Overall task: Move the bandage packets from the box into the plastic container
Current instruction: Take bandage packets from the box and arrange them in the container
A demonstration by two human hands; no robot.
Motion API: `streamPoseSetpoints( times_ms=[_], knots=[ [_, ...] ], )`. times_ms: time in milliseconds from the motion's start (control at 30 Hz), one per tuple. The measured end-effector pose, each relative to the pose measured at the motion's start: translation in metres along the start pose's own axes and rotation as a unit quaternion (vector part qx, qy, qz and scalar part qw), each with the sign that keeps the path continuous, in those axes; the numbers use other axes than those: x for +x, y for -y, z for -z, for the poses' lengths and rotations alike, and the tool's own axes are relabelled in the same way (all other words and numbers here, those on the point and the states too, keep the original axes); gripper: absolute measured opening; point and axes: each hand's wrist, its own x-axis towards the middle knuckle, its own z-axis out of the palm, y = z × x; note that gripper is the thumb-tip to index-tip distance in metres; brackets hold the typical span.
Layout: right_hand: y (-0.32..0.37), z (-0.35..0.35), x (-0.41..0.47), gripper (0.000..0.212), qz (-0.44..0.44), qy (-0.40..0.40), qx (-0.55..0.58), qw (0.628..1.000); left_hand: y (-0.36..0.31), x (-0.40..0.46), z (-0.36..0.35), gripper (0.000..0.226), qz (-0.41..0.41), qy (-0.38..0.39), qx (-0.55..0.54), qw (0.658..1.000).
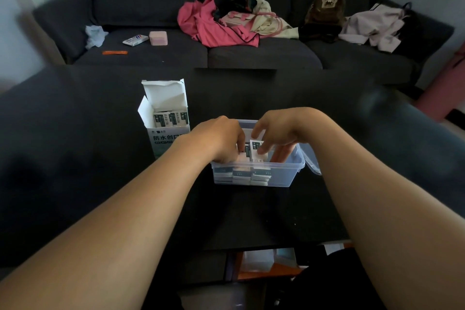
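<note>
A clear plastic container (284, 173) sits in the middle of the black table, its lid hanging off the right side. Stacks of bandage packets (251, 175) lie inside it. Both hands reach into the container. My left hand (221, 139) has its fingers curled down onto packets in the container. My right hand (274, 133) pinches a few upright packets (257, 148) between thumb and fingers. An open white bandage box (167, 138) stands to the left, with several packets (171, 118) still upright inside.
The black table (100, 158) stretches wide on both sides. Behind it stands a dark sofa (251, 55) with clothes, a brown backpack, a pink case and small items. Below the table's near edge a shelf holds boxes.
</note>
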Motion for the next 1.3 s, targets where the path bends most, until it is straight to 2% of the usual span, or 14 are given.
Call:
streamPoseSetpoints(
  times_ms=[233, 433, 767, 1000, 1300],
  knots=[
    [-0.0022, -0.0007, 0.0056, 0.047, 0.014, -0.034, 0.015, 0.999, 0.0019, 0.0020, -0.0009, 0.031, -0.002, -0.001, -0.002, 1.000],
    [-0.0040, 0.0032, 0.0026, 0.026, 0.014, -0.039, 0.029, 0.999, 0.0031, 0.0034, -0.0022, 0.033, 0.002, -0.004, -0.003, 1.000],
    [-0.0029, 0.0050, -0.0007, 0.028, 0.033, -0.058, 0.029, 0.997, 0.0040, 0.0064, -0.0030, 0.036, 0.004, -0.001, 0.006, 1.000],
    [-0.0056, 0.0067, -0.0023, 0.031, 0.083, -0.093, 0.008, 0.992, 0.0040, 0.0075, -0.0023, 0.037, 0.002, 0.009, 0.012, 1.000],
    [-0.0059, 0.0057, -0.0032, 0.016, 0.101, -0.066, -0.017, 0.993, 0.0044, 0.0076, -0.0043, 0.036, 0.010, -0.003, 0.009, 1.000]
  ],
)
